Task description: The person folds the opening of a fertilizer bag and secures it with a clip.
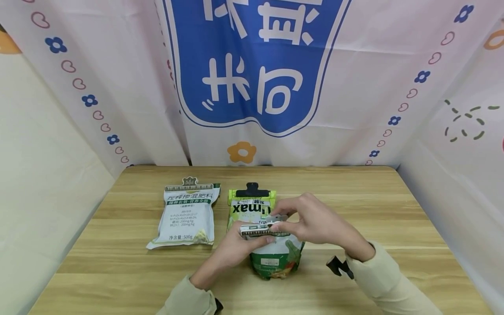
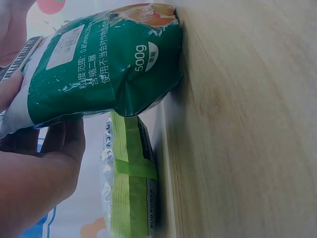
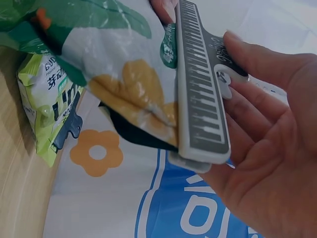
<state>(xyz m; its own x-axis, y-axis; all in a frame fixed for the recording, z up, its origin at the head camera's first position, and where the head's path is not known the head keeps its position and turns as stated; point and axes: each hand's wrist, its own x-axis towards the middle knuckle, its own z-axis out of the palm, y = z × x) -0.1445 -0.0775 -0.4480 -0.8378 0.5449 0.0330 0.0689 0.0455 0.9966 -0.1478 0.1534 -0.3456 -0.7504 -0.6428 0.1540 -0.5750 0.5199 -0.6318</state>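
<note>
A green-and-white fertilizer bag (image 1: pixel 271 264) stands upright at the table's front middle, its bottom at the wood. My left hand (image 1: pixel 237 248) grips its folded top from the left, thumb in front and fingers behind. A piano-keyboard bag clip (image 3: pixel 202 94) lies across that top edge. In the right wrist view, my right hand (image 3: pixel 277 124) pinches the clip's dark handle, thumb on one side and fingers on the other. The left wrist view shows the bag's green lower part close up, marked 500g.
Behind the held bag, a lime-green bag (image 1: pixel 236 216) carries a black clip (image 1: pixel 252 190). To the left lies a white fertilizer bag (image 1: pixel 187 218) with another piano-keyboard clip (image 1: pixel 189 185) on top. Printed cloth (image 1: pixel 350 144) hangs behind the wooden table (image 1: pixel 130 280).
</note>
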